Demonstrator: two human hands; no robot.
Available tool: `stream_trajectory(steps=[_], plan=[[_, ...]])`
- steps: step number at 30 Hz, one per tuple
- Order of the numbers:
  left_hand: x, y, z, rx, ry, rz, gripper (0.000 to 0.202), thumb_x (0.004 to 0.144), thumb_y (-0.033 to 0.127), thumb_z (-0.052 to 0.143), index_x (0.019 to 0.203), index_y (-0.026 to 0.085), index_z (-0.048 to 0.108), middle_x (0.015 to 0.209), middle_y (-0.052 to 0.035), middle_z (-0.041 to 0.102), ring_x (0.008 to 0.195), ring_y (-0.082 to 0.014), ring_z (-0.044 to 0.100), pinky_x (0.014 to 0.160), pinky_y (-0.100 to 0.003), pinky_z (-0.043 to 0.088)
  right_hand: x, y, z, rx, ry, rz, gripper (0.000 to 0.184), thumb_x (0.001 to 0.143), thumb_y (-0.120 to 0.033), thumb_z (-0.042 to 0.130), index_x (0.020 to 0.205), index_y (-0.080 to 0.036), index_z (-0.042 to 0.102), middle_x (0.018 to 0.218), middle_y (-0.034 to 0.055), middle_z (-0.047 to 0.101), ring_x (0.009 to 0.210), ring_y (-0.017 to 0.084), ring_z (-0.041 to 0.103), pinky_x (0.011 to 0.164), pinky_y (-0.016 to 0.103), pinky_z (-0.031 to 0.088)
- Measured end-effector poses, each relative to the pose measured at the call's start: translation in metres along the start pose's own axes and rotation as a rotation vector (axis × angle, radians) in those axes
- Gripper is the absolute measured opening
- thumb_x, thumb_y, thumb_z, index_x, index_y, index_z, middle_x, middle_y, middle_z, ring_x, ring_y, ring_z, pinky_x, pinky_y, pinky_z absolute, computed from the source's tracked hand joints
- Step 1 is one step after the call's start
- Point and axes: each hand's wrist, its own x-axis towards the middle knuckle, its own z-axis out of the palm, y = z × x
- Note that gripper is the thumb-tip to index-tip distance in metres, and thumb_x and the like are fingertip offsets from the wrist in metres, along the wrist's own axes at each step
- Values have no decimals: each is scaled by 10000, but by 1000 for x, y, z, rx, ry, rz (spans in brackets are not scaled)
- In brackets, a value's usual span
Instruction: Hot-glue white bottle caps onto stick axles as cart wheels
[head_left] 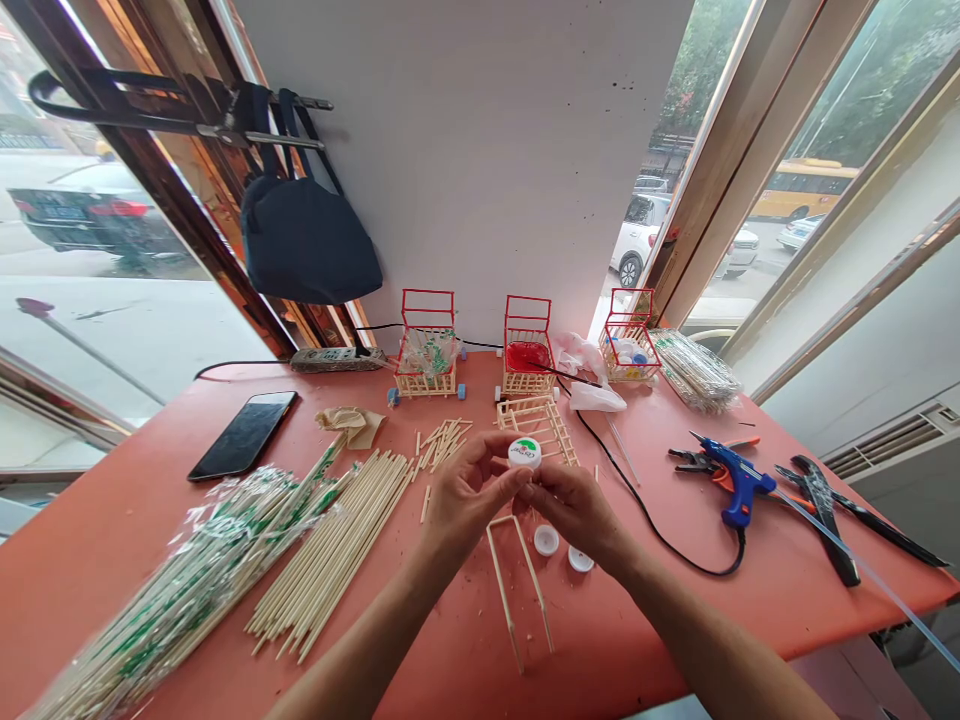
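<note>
A white bottle cap [524,452] with a green and red print sits between the fingers of my left hand [469,495], its top facing up. My right hand [574,508] pinches at the cap's lower right edge, fingertips close to my left thumb. Below the hands lies a narrow open frame of sticks [497,580] on the red table [420,650]. Two more white caps, one [546,540] and another [580,559], lie hollow side up near my right wrist. Just beyond my fingers is a small lattice of sticks [536,415], partly hidden.
Three little stick carts with red handles, one [427,360] at left, stand along the back. Loose sticks [334,540], bagged sticks [195,570] and a phone [244,435] lie left. At right are a blue glue gun [739,480], its cord, and pliers [825,510].
</note>
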Motion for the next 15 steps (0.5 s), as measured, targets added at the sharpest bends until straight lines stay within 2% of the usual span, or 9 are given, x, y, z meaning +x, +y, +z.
stream_trajectory(steps=[7, 15], plan=[[1, -2, 1, -35, -14, 8, 353, 718, 317, 897, 993, 164, 737, 816, -13, 719, 610, -132, 676, 523, -220, 580, 0, 0, 0, 8, 5, 5, 406, 999, -503, 609, 767, -177, 678, 688, 11, 703, 638, 142, 631, 607, 232, 455], [1, -5, 0, -54, -38, 13, 318, 752, 306, 882, 1003, 170, 741, 814, -6, 721, 604, -122, 677, 529, -212, 586, 0, 2, 2, 37, 7, -10, 431, 995, -535, 607, 762, -180, 675, 696, 19, 718, 651, 151, 662, 612, 236, 474]])
